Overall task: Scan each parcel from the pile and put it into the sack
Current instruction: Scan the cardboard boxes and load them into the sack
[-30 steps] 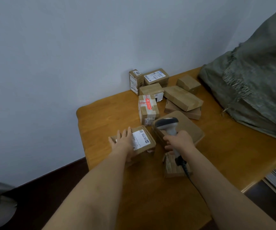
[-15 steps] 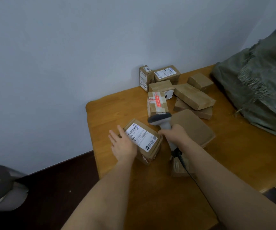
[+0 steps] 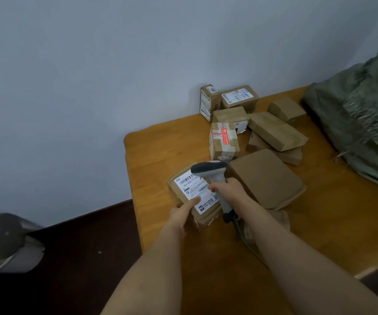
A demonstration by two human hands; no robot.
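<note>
the parcel under inspection (image 3: pixel 194 196) lies flat at the near left corner of the table (image 3: pixel 151 151), white shipping label (image 3: pixel 196 192) up, barcodes exposed. judged stage: scan in hand on this one parcel; no beam or read is visible, so whether it has registered cannot be told.

the left hand (image 3: pixel 182 212) grips the parcel's near left edge, thumb laid across the label, the other fingers curled under the side and mostly hidden. the right hand (image 3: pixel 226 189) is closed round the handle of the scanner (image 3: pixel 213 176); the scanner head hangs just over the label's far right corner, facing away and down toward it. a cable runs from the handle base back toward the person.

remaining work, as judged: most of the task. the pile (image 3: pixel 251 123) holds at least eight more boxes behind and to the right, including a large flat box (image 3: pixel 265 178) just beside the scanner and a red-taped box (image 3: pixel 224 142) beyond it. another small parcel is partly hidden under the right forearm.

the sack (image 3: pixel 365 123) sits on the table's far right, well apart from the parcel in hand. its contents are not visible, so the count already bagged cannot be told.
</note>
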